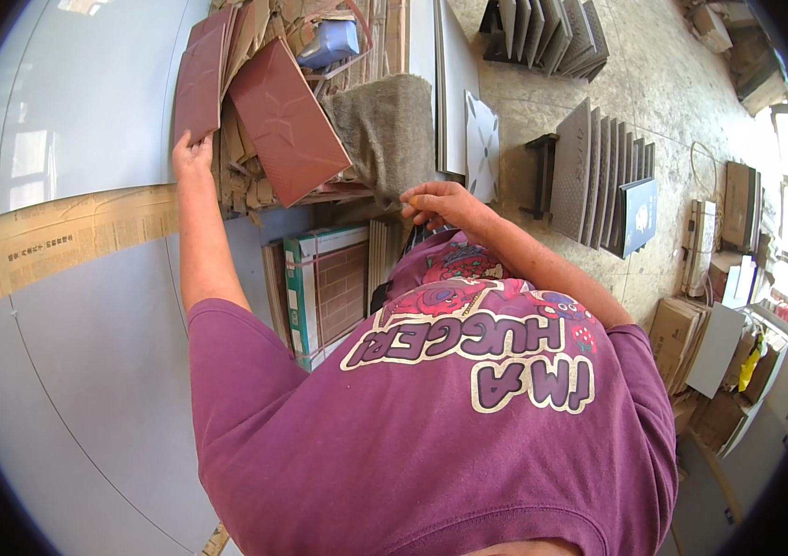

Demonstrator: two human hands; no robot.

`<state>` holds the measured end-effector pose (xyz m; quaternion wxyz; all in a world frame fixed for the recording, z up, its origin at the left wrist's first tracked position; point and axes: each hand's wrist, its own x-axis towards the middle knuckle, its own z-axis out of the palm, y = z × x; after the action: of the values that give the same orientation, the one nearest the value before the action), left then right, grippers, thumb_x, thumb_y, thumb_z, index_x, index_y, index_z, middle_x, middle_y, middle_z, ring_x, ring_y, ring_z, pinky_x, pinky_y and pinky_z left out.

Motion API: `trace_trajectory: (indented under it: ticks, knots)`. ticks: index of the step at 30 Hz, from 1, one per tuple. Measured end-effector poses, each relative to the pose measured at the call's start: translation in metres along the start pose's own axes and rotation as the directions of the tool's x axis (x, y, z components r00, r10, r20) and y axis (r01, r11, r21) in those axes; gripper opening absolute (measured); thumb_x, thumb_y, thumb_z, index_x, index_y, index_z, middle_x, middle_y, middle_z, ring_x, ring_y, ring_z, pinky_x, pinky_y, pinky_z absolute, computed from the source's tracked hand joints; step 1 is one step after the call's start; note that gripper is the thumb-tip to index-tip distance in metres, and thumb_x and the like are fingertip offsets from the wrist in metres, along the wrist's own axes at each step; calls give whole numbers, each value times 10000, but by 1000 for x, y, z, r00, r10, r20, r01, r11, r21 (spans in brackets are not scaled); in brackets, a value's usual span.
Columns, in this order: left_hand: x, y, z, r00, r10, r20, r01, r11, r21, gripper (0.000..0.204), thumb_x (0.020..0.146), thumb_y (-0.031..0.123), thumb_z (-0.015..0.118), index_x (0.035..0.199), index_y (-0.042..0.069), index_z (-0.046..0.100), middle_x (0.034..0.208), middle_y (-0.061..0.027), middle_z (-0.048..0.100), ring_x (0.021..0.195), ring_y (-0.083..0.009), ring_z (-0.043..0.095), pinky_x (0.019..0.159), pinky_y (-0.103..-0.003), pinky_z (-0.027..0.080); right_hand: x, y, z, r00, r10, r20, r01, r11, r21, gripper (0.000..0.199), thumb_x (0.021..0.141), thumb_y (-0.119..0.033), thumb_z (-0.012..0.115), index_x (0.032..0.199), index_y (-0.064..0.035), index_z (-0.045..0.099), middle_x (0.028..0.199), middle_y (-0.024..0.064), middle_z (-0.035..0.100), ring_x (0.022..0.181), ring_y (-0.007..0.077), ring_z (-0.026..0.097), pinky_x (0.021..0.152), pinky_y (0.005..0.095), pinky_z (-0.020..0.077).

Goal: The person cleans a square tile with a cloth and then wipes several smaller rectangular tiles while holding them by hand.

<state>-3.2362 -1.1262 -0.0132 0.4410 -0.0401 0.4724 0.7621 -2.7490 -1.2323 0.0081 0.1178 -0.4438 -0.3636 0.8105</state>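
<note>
My left hand [194, 156] is closed on the lower end of a reddish-brown tile [201, 79], which leans among other boards at the upper left. A second reddish-brown tile [290, 120], with a faint raised pattern, lies tilted to the right of it. My right hand [438, 201] is in front of my body with its fingers curled. Whatever might be inside those fingers is hidden. Close by it, a rough grey-brown cloth [383, 130] drapes over the edge of the stack.
Large pale panels [79, 371] stand along the left, crossed by a tan paper strip [69, 232]. Below the stack is a green-and-white tile box [306, 287]. Racks of grey tiles [588, 176] stand on the floor to the right, and a blue plastic item [329, 44] lies atop the stack.
</note>
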Motion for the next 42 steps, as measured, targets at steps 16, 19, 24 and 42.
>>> trace_trajectory:
  ticks: [16, 19, 24, 42]
  knots:
    - [-1, 0, 14, 977, -207, -50, 213, 965, 153, 539, 867, 78, 517, 1298, -40, 215, 1324, -203, 266, 1189, -384, 364, 978, -526, 377, 7, 3, -2, 1000, 9, 0, -9, 1000, 9, 330, 858, -297, 544, 1081, -56, 576, 932, 17, 633, 786, 84, 553, 698, 238, 435]
    - [-8, -8, 11, 980, -196, -37, 199, 968, 154, 536, 860, 56, 517, 1291, -49, 216, 1333, -216, 239, 1167, -401, 388, 966, -523, 391, 7, 1, -2, 1000, 14, -6, -14, 1000, 9, 325, 860, -293, 540, 1078, -55, 579, 935, 19, 633, 788, 84, 553, 701, 238, 436]
    - [-25, -13, 13, 987, -148, 70, 130, 969, 212, 760, 842, 32, 525, 1378, -11, -14, 1399, -218, 146, 1176, -406, 390, 962, -521, 394, 9, 1, -1, 999, 29, -14, -29, 1000, 10, 289, 876, -253, 527, 1079, -53, 573, 912, -2, 631, 770, 60, 555, 668, 212, 422]
    - [13, -5, 33, 996, -80, -33, 86, 928, 363, 712, 839, 86, 544, 1384, 6, 92, 1434, -198, 101, 1288, -365, 230, 1001, -507, 347, 9, 1, -5, 999, 25, -33, -25, 1000, 17, 299, 877, -245, 524, 1098, -48, 566, 914, 3, 629, 772, 64, 553, 659, 210, 430]
